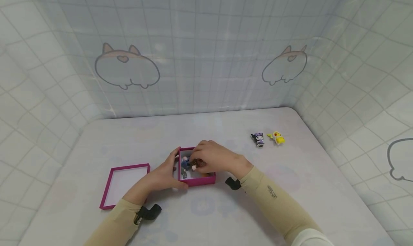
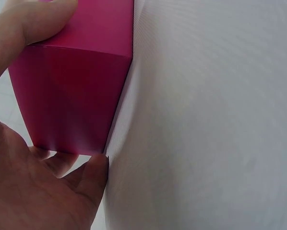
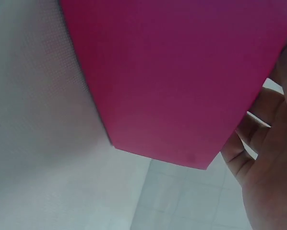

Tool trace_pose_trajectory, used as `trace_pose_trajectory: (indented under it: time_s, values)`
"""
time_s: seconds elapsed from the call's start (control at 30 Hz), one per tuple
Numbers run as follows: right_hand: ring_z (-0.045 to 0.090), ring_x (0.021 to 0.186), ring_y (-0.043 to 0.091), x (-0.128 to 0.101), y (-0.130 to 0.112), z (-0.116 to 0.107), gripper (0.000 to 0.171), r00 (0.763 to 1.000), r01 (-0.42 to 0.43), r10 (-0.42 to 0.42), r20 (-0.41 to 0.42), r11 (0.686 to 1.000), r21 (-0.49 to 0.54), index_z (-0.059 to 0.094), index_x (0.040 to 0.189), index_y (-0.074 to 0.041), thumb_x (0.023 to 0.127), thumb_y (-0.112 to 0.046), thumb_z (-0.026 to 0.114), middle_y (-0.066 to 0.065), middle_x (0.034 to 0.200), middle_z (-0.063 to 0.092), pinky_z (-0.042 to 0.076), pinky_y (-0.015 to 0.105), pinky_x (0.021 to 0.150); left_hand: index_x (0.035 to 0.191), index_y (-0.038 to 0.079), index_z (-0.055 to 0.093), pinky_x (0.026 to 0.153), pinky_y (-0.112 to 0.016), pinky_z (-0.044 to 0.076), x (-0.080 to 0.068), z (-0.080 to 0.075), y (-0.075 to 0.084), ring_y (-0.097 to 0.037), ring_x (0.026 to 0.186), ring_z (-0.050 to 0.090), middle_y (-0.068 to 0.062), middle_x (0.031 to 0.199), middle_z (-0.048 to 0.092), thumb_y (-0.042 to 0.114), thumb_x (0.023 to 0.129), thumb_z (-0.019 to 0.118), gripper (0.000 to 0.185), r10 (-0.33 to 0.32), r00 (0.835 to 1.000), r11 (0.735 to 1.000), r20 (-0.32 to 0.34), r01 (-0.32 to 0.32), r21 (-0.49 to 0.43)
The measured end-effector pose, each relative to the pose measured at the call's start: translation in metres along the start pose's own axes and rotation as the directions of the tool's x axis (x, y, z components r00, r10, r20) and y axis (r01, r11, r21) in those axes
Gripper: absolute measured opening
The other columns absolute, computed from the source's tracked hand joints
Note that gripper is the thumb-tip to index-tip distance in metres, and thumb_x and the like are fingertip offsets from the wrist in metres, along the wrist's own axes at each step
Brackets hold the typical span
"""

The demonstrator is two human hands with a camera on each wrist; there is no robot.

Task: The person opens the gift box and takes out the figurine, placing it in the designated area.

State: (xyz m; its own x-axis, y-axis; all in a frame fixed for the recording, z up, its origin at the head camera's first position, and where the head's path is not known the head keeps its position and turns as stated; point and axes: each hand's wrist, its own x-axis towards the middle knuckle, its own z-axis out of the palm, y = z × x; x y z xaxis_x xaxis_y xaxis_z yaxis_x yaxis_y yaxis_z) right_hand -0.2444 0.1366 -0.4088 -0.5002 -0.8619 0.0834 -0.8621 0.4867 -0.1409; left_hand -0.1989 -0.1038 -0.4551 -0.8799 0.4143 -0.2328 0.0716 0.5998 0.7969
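Observation:
A small magenta box (image 1: 201, 181) stands open on the white table. My left hand (image 1: 176, 169) grips its left wall, thumb at the far corner and fingers at the near corner; the left wrist view shows that wall (image 2: 71, 96) close up. My right hand (image 1: 195, 160) hovers over the box and pinches a small brown figure (image 1: 198, 163) just above the inside. A blue figure (image 1: 185, 162) stands in the box, and something orange (image 1: 206, 174) shows under my right hand. The right wrist view shows only the box's outer side (image 3: 182, 76) and my palm.
The magenta lid (image 1: 111, 188) lies upturned on the table left of the box. A purple-and-black figure (image 1: 258, 139) and a yellow figure (image 1: 277, 137) sit at the back right. Padded walls with cartoon prints enclose the table on three sides.

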Motion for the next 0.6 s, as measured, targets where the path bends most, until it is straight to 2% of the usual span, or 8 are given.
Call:
trace_pose_trajectory:
  time_s: [0.17, 0.4, 0.6]
  values:
    - [0.053, 0.109, 0.012, -0.003, 0.003, 0.002, 0.032, 1.0, -0.01, 0.011, -0.019, 0.998, 0.069, 0.069, 0.117, -0.022, 0.09, -0.04, 0.071, -0.014, 0.105, 0.065, 0.043, 0.034, 0.098, 0.157, 0.021, -0.001, 0.112, -0.054, 0.03, 0.001, 0.0, 0.0, -0.031, 0.142, 0.028, -0.012, 0.161, 0.017, 0.046, 0.059, 0.094, 0.139, 0.002, 1.0, 1.0, 0.003, -0.002, -0.007]
    - [0.052, 0.113, 0.012, -0.011, 0.012, 0.004, 0.058, 0.995, -0.043, 0.055, -0.08, 0.989, 0.139, 0.061, 0.135, -0.014, 0.086, -0.039, 0.077, -0.007, 0.122, 0.064, 0.042, 0.034, 0.101, 0.158, 0.021, 0.0, 0.111, -0.05, 0.033, 0.001, 0.001, 0.001, -0.03, 0.142, 0.03, -0.011, 0.161, 0.015, 0.042, 0.06, 0.094, 0.138, 0.004, 1.0, 1.0, 0.009, -0.004, -0.017]
    - [0.05, 0.115, 0.011, -0.018, 0.019, 0.001, 0.049, 0.988, -0.041, 0.069, -0.14, 0.98, 0.196, 0.067, 0.127, -0.015, 0.085, -0.037, 0.078, -0.009, 0.121, 0.062, 0.04, 0.033, 0.103, 0.158, 0.021, 0.0, 0.111, -0.052, 0.032, 0.0, 0.002, 0.003, -0.032, 0.141, 0.032, -0.012, 0.161, 0.016, 0.045, 0.059, 0.094, 0.138, -0.021, 1.0, 1.0, 0.001, 0.021, 0.002]
